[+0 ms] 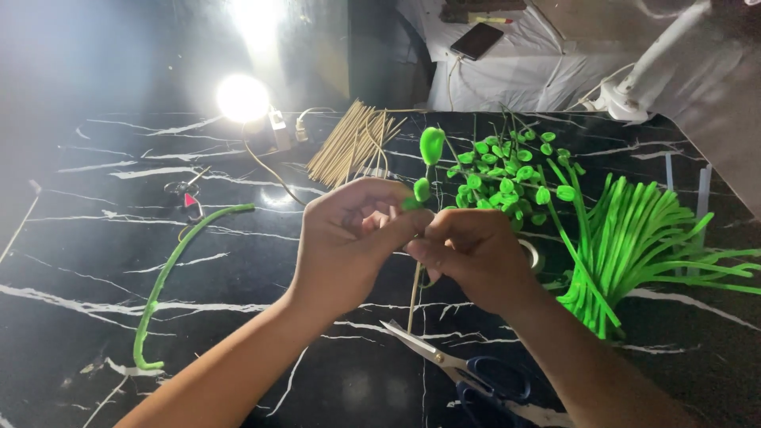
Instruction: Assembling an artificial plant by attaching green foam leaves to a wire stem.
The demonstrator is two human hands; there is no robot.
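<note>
Both hands, left hand (349, 234) & right hand (474, 252), pinch thin wooden stick w/ green bud-shaped pieces (430, 147), centre; blue-handled scissors (468, 374) near.

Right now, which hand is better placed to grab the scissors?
Probably the right hand. The scissors lie just below its wrist, handles toward that side. The left hand pinches the green stem near its buds, and both hands grip it.

My 2 arms are bare all the way up from wrist to elbow, with no sleeve on them. My left hand (349, 234) and right hand (476, 254) are bare too, nails cut short and unpainted.
</note>
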